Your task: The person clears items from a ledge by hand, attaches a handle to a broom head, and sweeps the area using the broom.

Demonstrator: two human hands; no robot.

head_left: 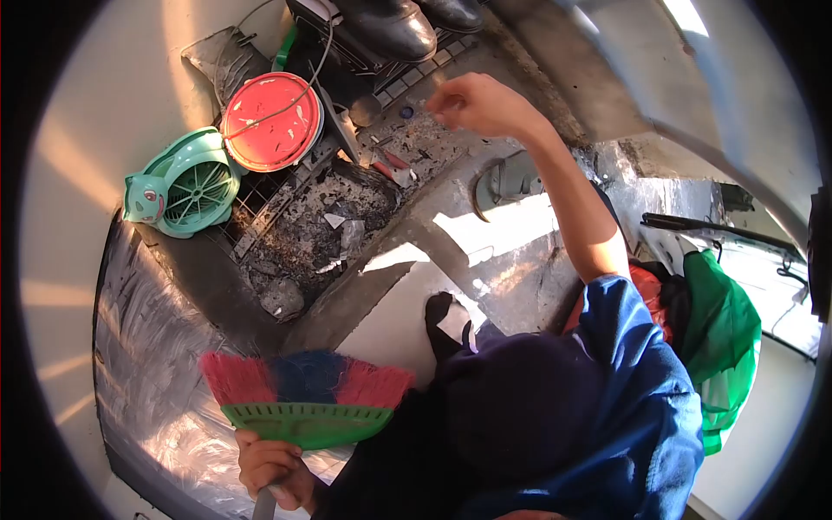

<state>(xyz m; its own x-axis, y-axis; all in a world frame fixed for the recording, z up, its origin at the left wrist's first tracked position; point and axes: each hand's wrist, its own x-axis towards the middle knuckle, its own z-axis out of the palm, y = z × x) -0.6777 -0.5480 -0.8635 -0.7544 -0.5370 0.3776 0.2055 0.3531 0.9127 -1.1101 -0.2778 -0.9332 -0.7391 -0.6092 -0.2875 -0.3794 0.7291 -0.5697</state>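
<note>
My left hand (276,470) is closed around the handle of a broom (312,423), just below its green head. Pink and dark blue bristles point upward, away from me. My right hand (475,104) is stretched far forward over the littered floor, its fingers curled in; whatever they might hold is hidden. Near it lie a small blue cap (406,113) and a red-handled tool (394,166). Rubble and debris (338,212) are spread over the floor between my hands.
A bucket with a red lid (273,121) stands by the left wall, beside a green plastic character-shaped basket (186,184). Black boots (390,30) stand at the top. A shoe (511,182) is below my right arm. Green cloth (721,325) hangs at right.
</note>
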